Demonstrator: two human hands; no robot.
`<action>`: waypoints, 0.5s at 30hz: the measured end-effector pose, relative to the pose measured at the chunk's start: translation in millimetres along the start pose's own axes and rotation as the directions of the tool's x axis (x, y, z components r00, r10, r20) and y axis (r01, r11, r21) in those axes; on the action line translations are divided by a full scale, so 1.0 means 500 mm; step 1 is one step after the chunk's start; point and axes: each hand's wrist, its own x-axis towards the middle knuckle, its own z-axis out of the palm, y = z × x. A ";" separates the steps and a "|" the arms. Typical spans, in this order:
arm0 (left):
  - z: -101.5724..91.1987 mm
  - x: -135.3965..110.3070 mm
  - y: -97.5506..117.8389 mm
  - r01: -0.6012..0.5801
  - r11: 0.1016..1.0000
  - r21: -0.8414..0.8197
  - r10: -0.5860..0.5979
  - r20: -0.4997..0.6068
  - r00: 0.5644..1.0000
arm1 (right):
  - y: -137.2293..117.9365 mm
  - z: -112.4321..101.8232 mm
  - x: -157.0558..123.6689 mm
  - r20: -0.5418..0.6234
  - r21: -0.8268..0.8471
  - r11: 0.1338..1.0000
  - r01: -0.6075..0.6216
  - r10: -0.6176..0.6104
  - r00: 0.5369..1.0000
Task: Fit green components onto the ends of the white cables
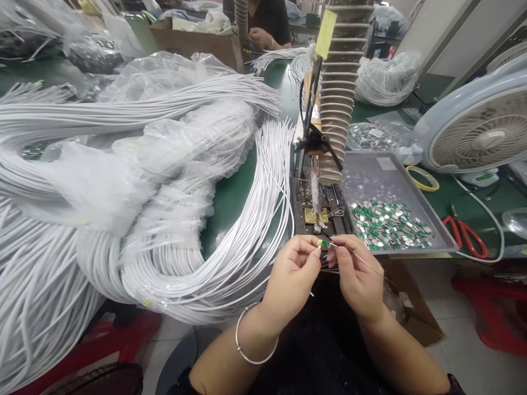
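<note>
My left hand [293, 274] and my right hand [357, 270] meet just below the table's front edge. Between their pinched fingertips sits a small green circuit piece [324, 243]. The left fingers also pinch a white cable end. A thin solder wire [362, 262] runs from the right fingertips down to the right. Just above stands a fixed soldering iron [315, 189] with its tip over a yellow pad [315, 215]. A grey metal tray [393, 181] at the right holds several small green circuit pieces [389, 224].
Big bundles of white cables [164, 241] in clear plastic bags cover the left of the green table. A ribbed fume hose [337, 93] rises behind the iron. A white fan [481, 129], a tape roll [422, 178] and red scissors [467, 236] lie right. Another person's hands [260, 38] work far back.
</note>
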 end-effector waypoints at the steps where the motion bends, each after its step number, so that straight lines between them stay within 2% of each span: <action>1: -0.001 0.000 0.001 0.012 1.000 0.000 -0.012 -0.007 1.000 | 0.003 -0.001 -0.002 -0.012 -0.037 0.998 0.045 -0.046 0.999; 5: -0.005 0.004 0.003 0.051 0.998 0.039 -0.049 -0.037 0.998 | 0.015 0.002 -0.014 -0.067 -0.054 0.982 0.179 -0.183 0.981; 9: -0.004 0.009 0.006 0.051 0.997 0.055 -0.048 -0.046 0.998 | 0.025 0.012 -0.021 -0.133 0.018 0.969 0.246 -0.241 0.961; 12: -0.001 0.010 0.010 0.048 0.997 0.053 -0.045 -0.057 0.997 | 0.027 0.014 -0.019 -0.132 0.040 0.956 0.289 -0.282 0.950; 15: 0.002 0.011 0.013 0.052 0.998 0.038 -0.049 -0.059 0.997 | 0.025 0.009 -0.014 -0.082 -0.012 0.940 0.340 -0.340 0.937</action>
